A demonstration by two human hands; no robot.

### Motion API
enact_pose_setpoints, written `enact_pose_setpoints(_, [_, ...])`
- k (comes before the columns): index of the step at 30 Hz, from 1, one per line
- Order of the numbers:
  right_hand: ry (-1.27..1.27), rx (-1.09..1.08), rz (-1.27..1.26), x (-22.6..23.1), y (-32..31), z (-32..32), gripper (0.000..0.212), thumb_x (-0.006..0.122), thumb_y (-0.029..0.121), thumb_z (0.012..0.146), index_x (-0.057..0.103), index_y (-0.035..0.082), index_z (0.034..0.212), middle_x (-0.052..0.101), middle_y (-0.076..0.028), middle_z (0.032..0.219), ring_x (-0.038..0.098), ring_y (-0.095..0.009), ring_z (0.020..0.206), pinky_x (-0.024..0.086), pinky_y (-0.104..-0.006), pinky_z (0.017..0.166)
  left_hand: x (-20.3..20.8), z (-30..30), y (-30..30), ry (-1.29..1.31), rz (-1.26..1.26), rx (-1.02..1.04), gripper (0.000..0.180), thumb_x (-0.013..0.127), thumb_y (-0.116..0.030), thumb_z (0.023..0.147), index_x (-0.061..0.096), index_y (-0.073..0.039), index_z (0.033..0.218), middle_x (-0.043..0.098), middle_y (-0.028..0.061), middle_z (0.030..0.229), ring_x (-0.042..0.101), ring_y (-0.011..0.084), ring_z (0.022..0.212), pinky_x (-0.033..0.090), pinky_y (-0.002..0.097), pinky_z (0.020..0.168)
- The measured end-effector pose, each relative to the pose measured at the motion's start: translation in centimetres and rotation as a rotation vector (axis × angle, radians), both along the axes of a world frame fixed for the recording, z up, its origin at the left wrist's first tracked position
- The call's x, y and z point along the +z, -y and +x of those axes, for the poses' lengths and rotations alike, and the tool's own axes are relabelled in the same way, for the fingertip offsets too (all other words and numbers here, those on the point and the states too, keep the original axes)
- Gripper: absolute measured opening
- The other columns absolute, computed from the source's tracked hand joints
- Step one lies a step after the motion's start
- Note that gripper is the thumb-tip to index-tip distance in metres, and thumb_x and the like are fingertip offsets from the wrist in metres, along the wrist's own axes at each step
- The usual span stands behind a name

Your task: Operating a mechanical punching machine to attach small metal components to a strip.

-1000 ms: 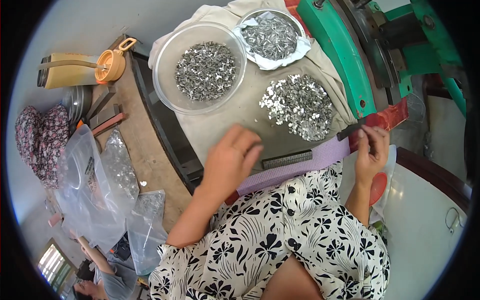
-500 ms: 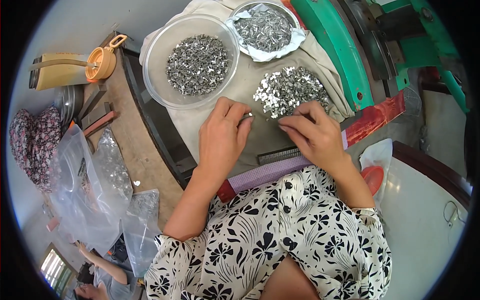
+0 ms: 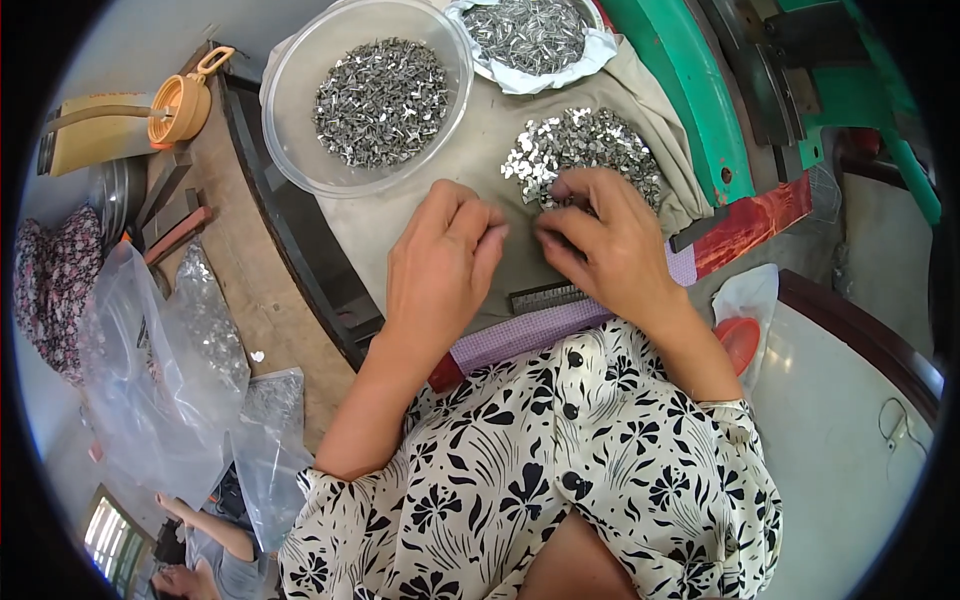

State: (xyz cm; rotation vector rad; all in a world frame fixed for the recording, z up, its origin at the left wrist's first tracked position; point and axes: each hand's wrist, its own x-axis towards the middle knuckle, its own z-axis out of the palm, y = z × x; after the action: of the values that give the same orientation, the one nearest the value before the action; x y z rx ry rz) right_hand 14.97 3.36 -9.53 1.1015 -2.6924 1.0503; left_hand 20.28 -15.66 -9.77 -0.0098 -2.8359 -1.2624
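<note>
My left hand (image 3: 440, 255) is closed over the cloth, its thumb and fingertips pressed together. Whatever sits in that pinch is hidden. To its right, my right hand (image 3: 615, 240) curls at the front edge of a loose pile of small shiny metal pieces (image 3: 590, 145). Its thumb and forefinger come close together, and any piece between them is too small to make out. Beyond my left hand stands a clear plastic bowl (image 3: 285, 150) of small dark grey metal parts. A round dish lined with a white plastic bag (image 3: 590, 55) holds thin silvery pieces.
A green machine frame (image 3: 690, 110) borders the right side. Close in front of me lies a dark ridged metal strip (image 3: 545, 297) beside purple woven padding (image 3: 530, 330). At left are an orange-lidded container (image 3: 180, 110) and clear plastic bags (image 3: 150, 370). Another person (image 3: 215, 545) sits lower left.
The view has shifted a little, so the bowls and pile appear higher. A small white piece seen at my left fingertips is no longer visible. My right hand's fingers are curled more.
</note>
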Motion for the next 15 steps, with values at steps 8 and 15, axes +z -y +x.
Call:
enact_pose_setpoints(8, [0.008,0.141,-0.126,-0.4,-2.2,3.9,0.020,0.079,0.011,0.069,0.069,0.007,0.085,0.061,-0.005,0.098,0.060,-0.024,0.085,0.047,-0.0357,0.071,1.9,3.0,-0.3,0.047,0.003,-0.201,0.013,0.075,-0.004,0.076,0.068,-0.004,0.087,0.061,0.0078,0.097,0.062,0.0264,0.087,0.051,0.0355,0.073])
enact_pose_setpoints(15, [0.005,0.151,-0.075,-0.6,-2.2,4.1,0.020,0.080,0.012,0.069,0.071,0.009,0.087,0.062,-0.005,0.099,0.059,-0.025,0.088,0.047,-0.0365,0.073,0.7,5.0,-0.8,0.001,-0.066,-0.230,0.019,0.078,-0.007,0.073,0.066,-0.004,0.087,0.062,0.0072,0.098,0.061,0.0290,0.090,0.050,0.0380,0.075])
